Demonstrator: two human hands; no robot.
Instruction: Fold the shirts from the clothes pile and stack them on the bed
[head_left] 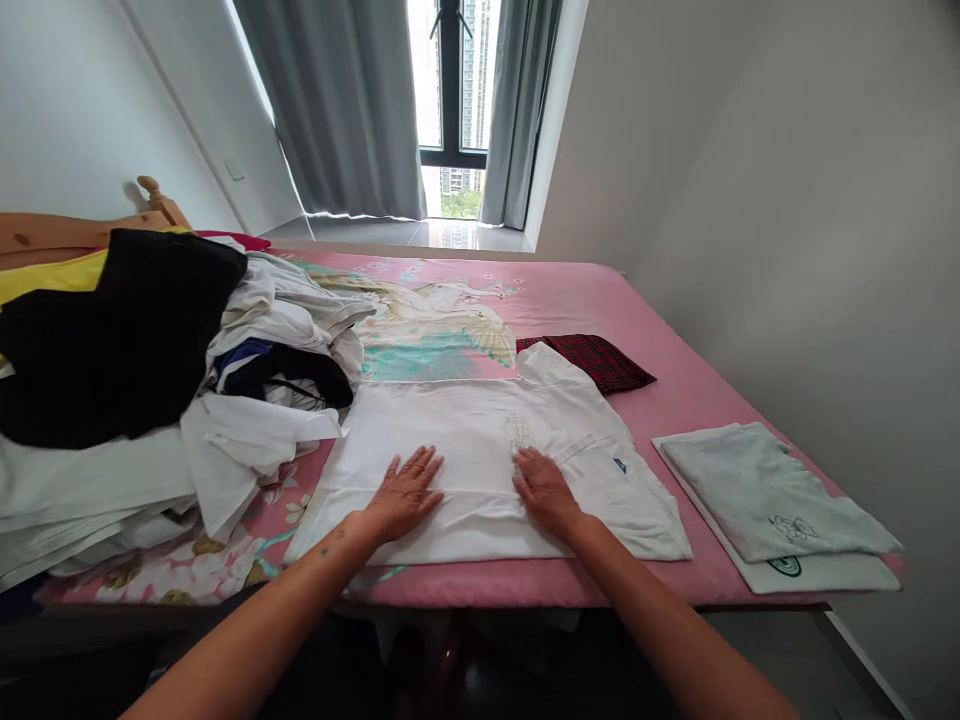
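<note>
White shirt point(465, 420) lies flat near the front edge of the bed point(592, 290), right under both your palms. Long axis runs 9 to 3 o'clock, so across you. What looks like the hem is at 9; far sleeve point(559, 368) at 1, near sleeve point(660, 530) at 3 to 4.

Left hand point(405, 490): palm down, fingers spread, gripping nothing; nearer the hem end. Right hand point(547, 490): also palm down on cloth, fingers closer together, no pinch visible; nearer the sleeve end, with print point(517, 432) at its 11 and a small dark logo point(619, 465) at its 2. Key relation: you're square to the shirt's long side, hands apart along it, one toward each end. Far edge is at 12 from both hands, near edge at 6.

Outward: plaid cloth point(611, 362) at 1, touching or partly under the far sleeve, can't tell which. Folded stack point(742, 480) at 3, apart from the shirt. Heaped clothes point(281, 310) at 9 to 10, black garment point(127, 340) on top. Window point(450, 155) at 12.
</note>
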